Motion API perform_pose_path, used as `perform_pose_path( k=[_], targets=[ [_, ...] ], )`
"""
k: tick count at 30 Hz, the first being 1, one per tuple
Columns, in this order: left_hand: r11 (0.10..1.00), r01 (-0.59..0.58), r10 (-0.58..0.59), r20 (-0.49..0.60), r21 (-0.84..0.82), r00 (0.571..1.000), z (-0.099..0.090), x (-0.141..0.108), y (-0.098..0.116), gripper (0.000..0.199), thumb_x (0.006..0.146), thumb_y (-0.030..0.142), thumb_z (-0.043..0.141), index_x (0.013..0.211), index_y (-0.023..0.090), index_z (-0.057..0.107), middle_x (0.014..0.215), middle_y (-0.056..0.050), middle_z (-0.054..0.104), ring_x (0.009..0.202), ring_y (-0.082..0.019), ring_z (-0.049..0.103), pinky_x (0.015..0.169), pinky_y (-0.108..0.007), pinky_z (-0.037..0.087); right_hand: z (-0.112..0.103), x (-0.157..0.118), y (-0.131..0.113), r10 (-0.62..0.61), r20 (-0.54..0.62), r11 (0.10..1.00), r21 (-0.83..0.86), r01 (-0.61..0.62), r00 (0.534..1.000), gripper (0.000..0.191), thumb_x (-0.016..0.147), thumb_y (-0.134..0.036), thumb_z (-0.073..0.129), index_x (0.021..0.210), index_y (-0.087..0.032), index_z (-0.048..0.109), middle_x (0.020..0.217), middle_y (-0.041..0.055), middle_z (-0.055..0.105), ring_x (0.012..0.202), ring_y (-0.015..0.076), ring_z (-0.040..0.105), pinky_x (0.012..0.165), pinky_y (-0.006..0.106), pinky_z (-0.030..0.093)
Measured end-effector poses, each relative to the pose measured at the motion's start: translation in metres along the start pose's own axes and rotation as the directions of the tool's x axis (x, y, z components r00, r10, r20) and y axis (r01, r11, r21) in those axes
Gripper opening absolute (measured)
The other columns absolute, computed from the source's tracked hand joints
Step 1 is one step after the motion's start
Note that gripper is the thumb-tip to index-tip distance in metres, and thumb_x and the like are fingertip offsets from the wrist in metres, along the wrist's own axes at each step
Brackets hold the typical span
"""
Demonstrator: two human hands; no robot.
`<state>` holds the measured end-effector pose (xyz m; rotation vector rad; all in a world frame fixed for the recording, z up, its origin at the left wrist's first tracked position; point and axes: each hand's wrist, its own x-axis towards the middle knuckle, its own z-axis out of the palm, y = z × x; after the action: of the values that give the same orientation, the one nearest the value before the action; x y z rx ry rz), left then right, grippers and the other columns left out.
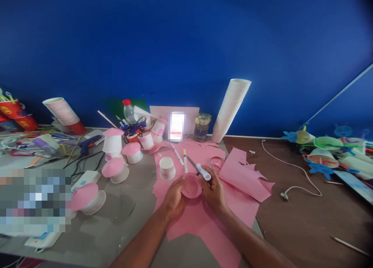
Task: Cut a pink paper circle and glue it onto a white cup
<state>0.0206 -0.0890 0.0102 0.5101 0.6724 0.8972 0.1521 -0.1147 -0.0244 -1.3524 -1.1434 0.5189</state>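
Legible text: none. Red cups (pixel 25 122), far left of the left hand (pixel 175 197): yellow markings, unreadable. Bright screen (pixel 177 125), beyond that hand: blurred.

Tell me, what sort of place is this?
Probably a craft workspace: there are cut pink paper, a tall stack of white cups, and small cups topped with pink discs.

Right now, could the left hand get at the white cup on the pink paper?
Probably yes: the white cup stands just beyond the left hand, with nothing visible between them, though that hand holds the round pink piece and may need to release it.
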Motion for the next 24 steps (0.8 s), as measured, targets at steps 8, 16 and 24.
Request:
perform_pose_path(
  k=[8, 16, 24],
  targets=[
    [0.999, 0.028, -0.030, -0.063, -0.031, 0.998, -0.007, 0.003, -0.002, 0.023, 0.072, 0.031, 0.072, 0.083, 0.015, 0.062, 0.077, -0.002, 0.064, 0.074, -0.016, 0.059, 0.072, -0.033, 0.050, -0.009, -0.003, -0.012, -0.073, -0.044, 0.965, 0.250, 0.082, 0.996, 0.027, 0.091, -0.037, 0.047, 0.116, -0.027, 0.052, 0.089, 0.0037, 0.061, 0.069, 0.0160, 0.056, 0.066, 0.035, 0.051],
    [0.984, 0.153, -0.151, 0.027, -0.094, 0.988, -0.013, 0.005, 0.002, 0.029, 0.078, 0.037, 0.064, 0.095, 0.014, 0.063, 0.085, -0.005, 0.065, 0.078, -0.018, 0.061, 0.072, -0.032, 0.050, -0.009, -0.005, -0.021, -0.305, 0.143, 0.949, -0.041, 0.314, 0.942, 0.018, 0.085, -0.027, 0.055, 0.102, -0.023, 0.062, 0.090, 0.0071, 0.068, 0.081, 0.0226, 0.062, 0.071, 0.037, 0.050],
    [0.969, 0.158, -0.143, 0.090, -0.191, 0.986, -0.012, 0.008, 0.000, 0.024, 0.080, 0.036, 0.062, 0.085, 0.012, 0.063, 0.075, -0.003, 0.062, 0.070, -0.015, 0.059, 0.066, -0.026, 0.047, 0.000, -0.007, -0.017, -0.475, 0.275, 0.831, -0.173, 0.529, 0.836, 0.029, 0.081, -0.019, 0.058, 0.110, -0.025, 0.061, 0.088, 0.0067, 0.069, 0.079, 0.0237, 0.060, 0.071, 0.041, 0.046]
  ],
)
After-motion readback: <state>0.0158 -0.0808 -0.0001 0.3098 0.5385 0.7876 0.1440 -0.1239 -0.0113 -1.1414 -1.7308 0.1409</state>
